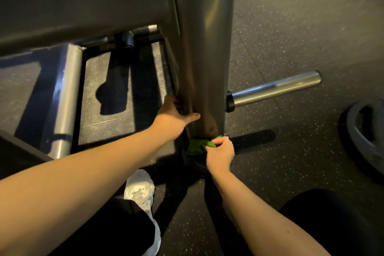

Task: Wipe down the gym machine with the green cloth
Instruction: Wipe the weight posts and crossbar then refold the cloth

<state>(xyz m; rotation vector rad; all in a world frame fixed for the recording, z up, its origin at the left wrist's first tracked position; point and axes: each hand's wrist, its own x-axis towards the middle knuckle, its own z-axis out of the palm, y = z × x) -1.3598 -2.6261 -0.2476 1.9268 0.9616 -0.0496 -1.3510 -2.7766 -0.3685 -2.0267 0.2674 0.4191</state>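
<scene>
Wiping was under way: right hand (220,153) gripped the bunched green cloth (196,146) at the foot of the gym machine (205,48) upright, by the floor (291,37). Left hand (171,117) was braced on that upright, thumb spread; its fingers were hidden, so the grip could not be told. No wiped area showed, so most parts likely remained.

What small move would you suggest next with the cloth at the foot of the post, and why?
I'd probably draw the right hand upward, dragging the green cloth along the upright post: the cloth is bunched at the post's foot, the left hand holds the post above, and most of its face lies higher.
</scene>
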